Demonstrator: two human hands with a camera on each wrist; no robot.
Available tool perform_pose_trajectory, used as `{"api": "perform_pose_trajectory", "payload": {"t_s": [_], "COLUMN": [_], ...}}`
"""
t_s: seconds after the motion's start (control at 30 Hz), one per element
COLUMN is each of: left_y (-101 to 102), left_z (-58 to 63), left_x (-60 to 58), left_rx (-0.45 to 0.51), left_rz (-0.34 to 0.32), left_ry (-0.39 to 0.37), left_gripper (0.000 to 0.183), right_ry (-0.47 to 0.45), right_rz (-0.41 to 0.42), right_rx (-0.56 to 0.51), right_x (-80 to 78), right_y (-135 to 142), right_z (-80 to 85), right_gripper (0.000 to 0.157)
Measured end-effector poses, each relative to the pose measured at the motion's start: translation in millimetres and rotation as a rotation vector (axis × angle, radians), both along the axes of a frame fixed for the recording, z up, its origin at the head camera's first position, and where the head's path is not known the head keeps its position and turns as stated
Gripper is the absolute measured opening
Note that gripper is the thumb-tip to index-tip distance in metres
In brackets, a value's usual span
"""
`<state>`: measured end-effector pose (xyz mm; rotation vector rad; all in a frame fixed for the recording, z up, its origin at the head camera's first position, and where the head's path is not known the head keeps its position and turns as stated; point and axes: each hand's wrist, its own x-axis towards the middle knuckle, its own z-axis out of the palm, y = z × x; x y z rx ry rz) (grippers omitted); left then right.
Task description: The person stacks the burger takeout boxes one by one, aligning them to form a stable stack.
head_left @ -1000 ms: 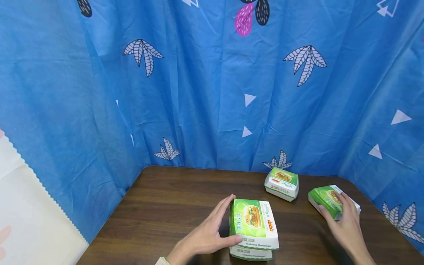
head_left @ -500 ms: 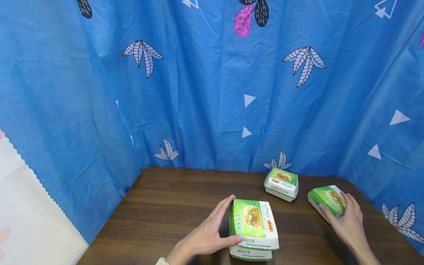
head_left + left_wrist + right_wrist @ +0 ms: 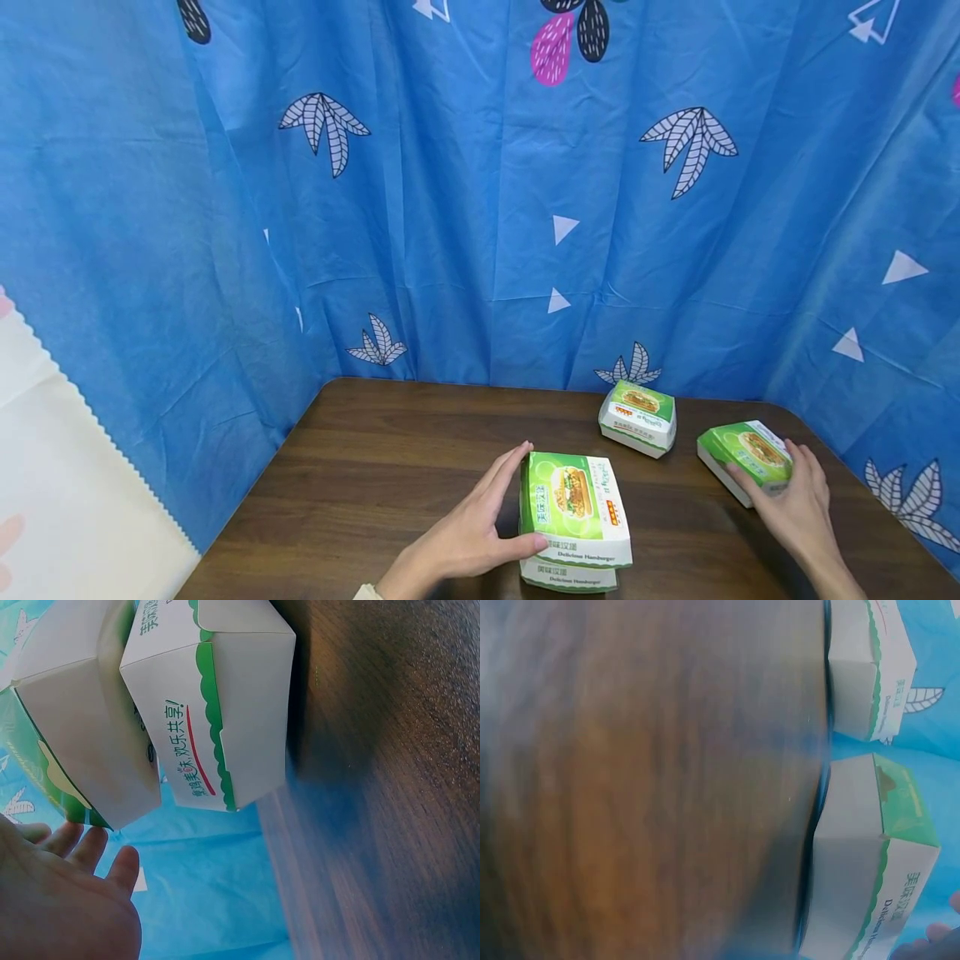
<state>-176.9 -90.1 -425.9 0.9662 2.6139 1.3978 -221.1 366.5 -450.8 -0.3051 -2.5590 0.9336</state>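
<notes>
Two green-and-white hamburger boxes stand stacked at the table's front middle. On the upper box (image 3: 573, 496), the person's left hand (image 3: 461, 529) keeps its thumb at the front face and its fingers at the far left corner. The left wrist view shows those fingertips (image 3: 94, 838) against the lid's edge, the lower box (image 3: 217, 712) underneath. Farther right, the right hand (image 3: 797, 508) is beside another hamburger box (image 3: 750, 454), thumb near its front and fingers near its right end. Contact there is hard to tell. In the right wrist view only bits of fingers (image 3: 937, 931) show.
One more hamburger box (image 3: 639, 417) stands near the table's back edge, left of the box by the right hand. The brown wooden table (image 3: 390, 442) is backed by a patterned blue curtain (image 3: 450, 208). A pale cloth (image 3: 60, 467) hangs at the left.
The right hand has slid off the top of its box toward the right, uncovering more of the lid's picture. That box stays in place. The left hand and the stack have not visibly moved.
</notes>
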Motion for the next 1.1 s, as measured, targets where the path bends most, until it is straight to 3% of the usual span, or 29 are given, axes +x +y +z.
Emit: {"api": "perform_pose_trajectory", "payload": {"t_s": [1.1], "left_y": [1], "left_z": [-0.8], "left_x": [-1.2], "left_rx": [-0.006], "left_rz": [0.0], "left_ry": [-0.013], "left_gripper": [0.095], "right_ry": [-0.053], "right_rz": [-0.011], "right_rx": [0.005], "right_x": [-10.4], "right_y": [24], "right_z": [-11.7], "right_gripper": [0.117]}}
